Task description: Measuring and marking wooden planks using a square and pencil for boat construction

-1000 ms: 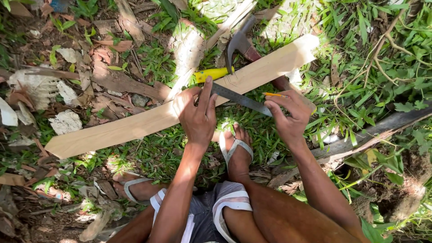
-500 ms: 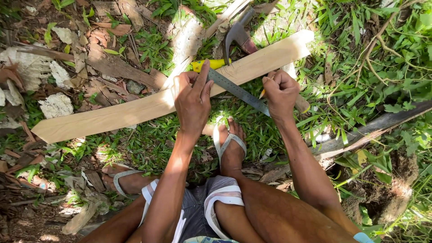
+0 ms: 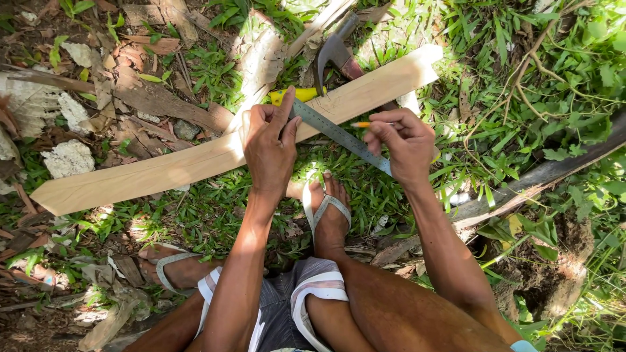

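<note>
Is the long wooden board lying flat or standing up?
Lying flat. The wooden board stretches across the grass, with the left hand pressing a metal ruler onto it.

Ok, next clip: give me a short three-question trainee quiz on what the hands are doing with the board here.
1. True or false: the left hand presses the metal ruler onto the curved wooden board.
2. What does the right hand hold? A) hammer B) pencil C) knife
3. Which tool lies on the ground just beyond the board, near its far end?

Key: 1. True. 2. B, the pencil. 3. The hammer.
</note>
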